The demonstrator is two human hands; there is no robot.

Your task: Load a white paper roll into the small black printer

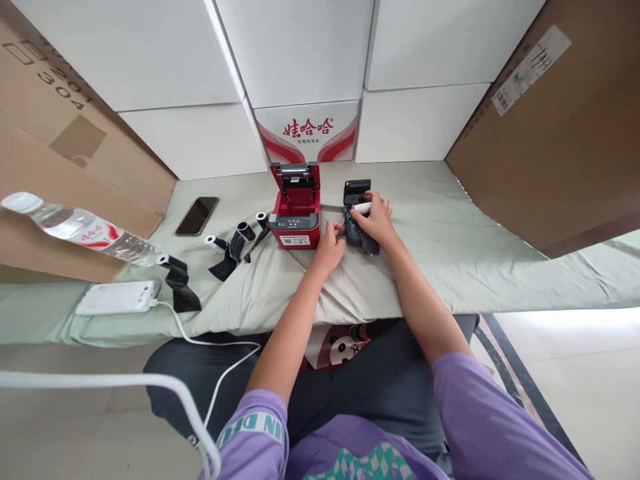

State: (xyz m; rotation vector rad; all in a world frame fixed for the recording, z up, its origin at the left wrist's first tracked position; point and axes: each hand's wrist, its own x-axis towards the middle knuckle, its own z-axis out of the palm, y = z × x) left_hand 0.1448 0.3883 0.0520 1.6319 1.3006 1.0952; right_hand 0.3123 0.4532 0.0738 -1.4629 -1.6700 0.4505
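- While the right hand (pixel 376 217) grips a white paper roll (pixel 362 209) over the open black printer (pixel 358 220), the left hand (pixel 331 245) presses fingertips on the printer's left side, nothing clasped in it.
- Just left stands an open red printer (pixel 296 212).
- Spare rolls (pixel 235 241), a phone (pixel 197 215) and a power bank (pixel 119 297) lie farther left.
- Bare green cloth (pixel 465 247) spreads right, toward a cardboard box (pixel 560 133).

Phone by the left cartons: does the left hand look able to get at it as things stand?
Probably yes. The phone lies flat and uncovered on the cloth, with bare cloth around it. The left hand sits by the red printer; only the rolls lie near its path.
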